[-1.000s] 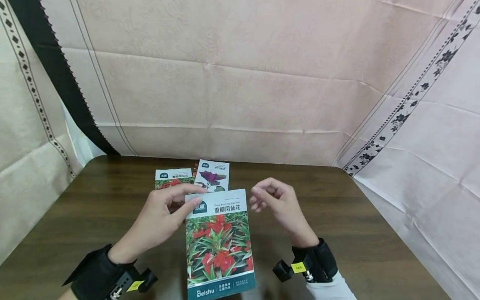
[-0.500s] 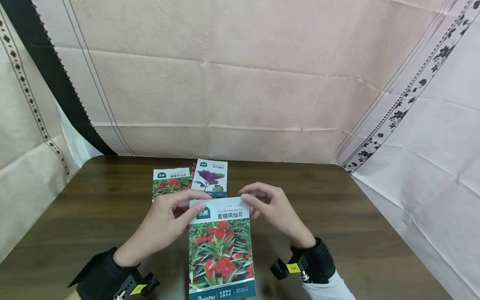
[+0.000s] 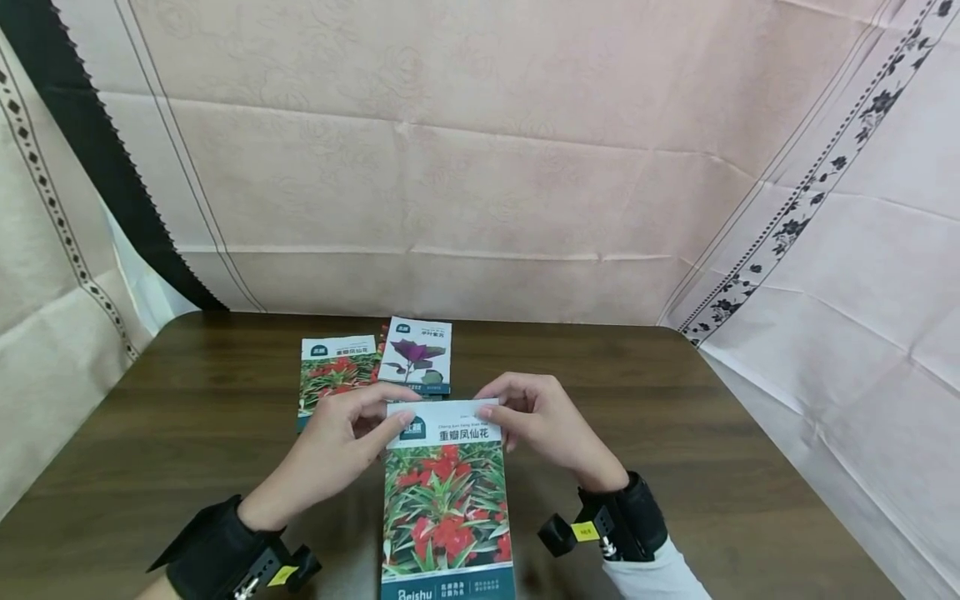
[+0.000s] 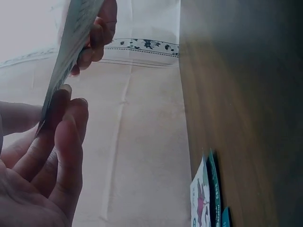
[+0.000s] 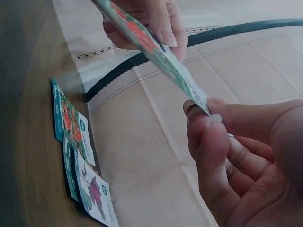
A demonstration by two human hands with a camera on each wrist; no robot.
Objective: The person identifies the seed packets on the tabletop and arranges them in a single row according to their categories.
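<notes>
Both left hand (image 3: 330,446) and right hand (image 3: 551,425) pinch a thin, rectangular "Beishu" packet (image 3: 447,512). More packets (image 3: 415,354) lie near the wood-grained table's (image 3: 712,475) far edge.

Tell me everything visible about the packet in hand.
The packet is a flat rectangle, seemingly thin paper or film: white top with logo and Chinese characters, photo of red flowers among green leaves, teal band reading Beishu. The left hand and right hand pinch near its top corners above the table; its bottom edge lies outside the head view.

Behind the held packet (image 3: 447,508), other packets (image 3: 415,353) overlap on the table (image 3: 712,433).
</notes>
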